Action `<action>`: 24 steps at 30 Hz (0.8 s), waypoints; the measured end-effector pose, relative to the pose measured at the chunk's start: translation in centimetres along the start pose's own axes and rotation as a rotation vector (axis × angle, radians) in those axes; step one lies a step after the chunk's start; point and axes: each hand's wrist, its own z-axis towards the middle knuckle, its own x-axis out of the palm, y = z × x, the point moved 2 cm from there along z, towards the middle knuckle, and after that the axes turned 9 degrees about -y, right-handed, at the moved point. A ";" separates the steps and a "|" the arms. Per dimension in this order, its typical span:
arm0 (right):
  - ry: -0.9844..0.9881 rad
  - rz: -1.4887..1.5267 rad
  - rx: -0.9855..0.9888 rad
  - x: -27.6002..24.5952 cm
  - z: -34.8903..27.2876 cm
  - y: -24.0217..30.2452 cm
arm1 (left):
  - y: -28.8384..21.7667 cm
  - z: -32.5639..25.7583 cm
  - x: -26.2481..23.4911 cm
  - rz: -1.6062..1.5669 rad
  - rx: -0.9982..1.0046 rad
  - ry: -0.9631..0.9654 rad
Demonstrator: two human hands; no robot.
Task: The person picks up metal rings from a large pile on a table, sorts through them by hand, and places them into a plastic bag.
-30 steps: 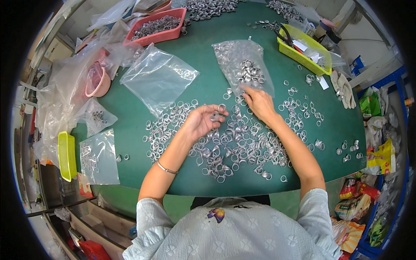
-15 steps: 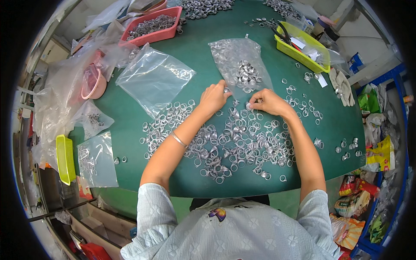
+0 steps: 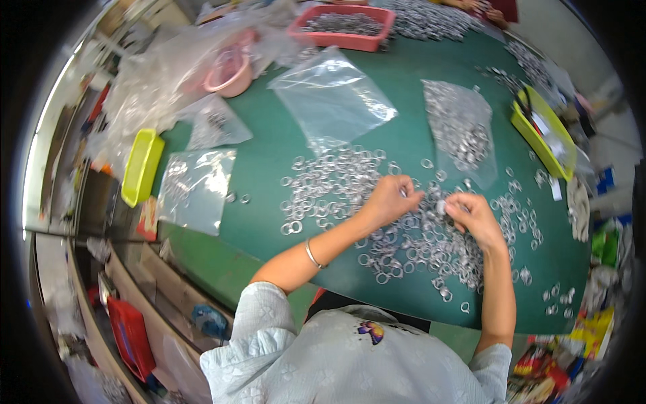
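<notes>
A wide spread of small silvery metal rings (image 3: 336, 174) lies loose on the green table, some with a solid round face. Over it my left hand (image 3: 392, 200) is closed, with a ring partly showing between its thumb and fingers. Close by to the right, my right hand (image 3: 473, 214) pinches another metal ring (image 3: 441, 207) between thumb and fingertips. Beyond my right hand is a clear plastic bag (image 3: 464, 128) partly filled with similar rings. Motion blur hides the finer detail of the rings in both hands.
A flat clear bag (image 3: 333, 97) lies beyond the rings, another (image 3: 198, 192) at the left. A pink tray (image 3: 343, 42) of metal parts stands at the back. Yellow-green baskets stand left (image 3: 142, 168) and right (image 3: 544, 135). Another person's hands (image 3: 494, 17) show at the far edge.
The view has swung left, so the table things appear further right. My hands have drawn back from the filled bag's near edge and are now over the loose rings.
</notes>
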 end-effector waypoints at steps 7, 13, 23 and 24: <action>0.144 -0.216 -0.318 6.8 -2.1 2.5 | -2.1 -7.9 -3.7 -0.484 -0.287 0.228; 0.109 -0.176 -0.402 11.8 -2.8 2.3 | 0.1 -11.9 -10.8 -0.005 -0.167 -0.251; -0.010 -0.188 -0.135 10.3 -3.8 -0.7 | 8.7 -18.0 -25.7 1.058 -0.292 -0.814; -0.066 -0.190 -0.098 9.2 -3.9 -1.3 | 7.7 -17.8 -25.1 1.050 -0.370 -0.811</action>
